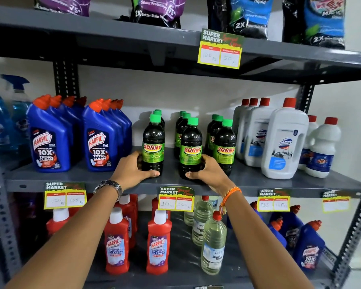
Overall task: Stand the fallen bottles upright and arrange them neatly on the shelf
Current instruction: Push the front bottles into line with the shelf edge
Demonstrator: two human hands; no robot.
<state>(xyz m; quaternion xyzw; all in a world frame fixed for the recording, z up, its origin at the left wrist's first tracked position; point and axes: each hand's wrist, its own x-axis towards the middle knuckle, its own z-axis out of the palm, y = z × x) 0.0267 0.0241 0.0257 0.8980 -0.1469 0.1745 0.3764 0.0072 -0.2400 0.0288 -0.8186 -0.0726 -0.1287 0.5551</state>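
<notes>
Both hands are reaching onto the grey metal middle shelf (248, 180). The left hand (133, 172), wearing a silver metal wristwatch (108, 187), is wrapping around the base of the front-left dark green-capped Sunny bottle (153, 142), thumb running along the front, fingers going behind. The right hand (208, 174), with an orange thread band (230, 195) on the wrist, is gripping the base of the front-middle dark green-capped Sunny bottle (191, 147) the same way. Both bottles are standing upright at the shelf's front edge, each heading a short row of matching bottles. A third row of Sunny bottles (224, 144) is standing just right of the right hand, untouched. Blue Harpic bottles with orange caps (100, 138) are sitting left of the left hand; white Domex bottles with red caps (283, 140) are sitting to the right.
</notes>
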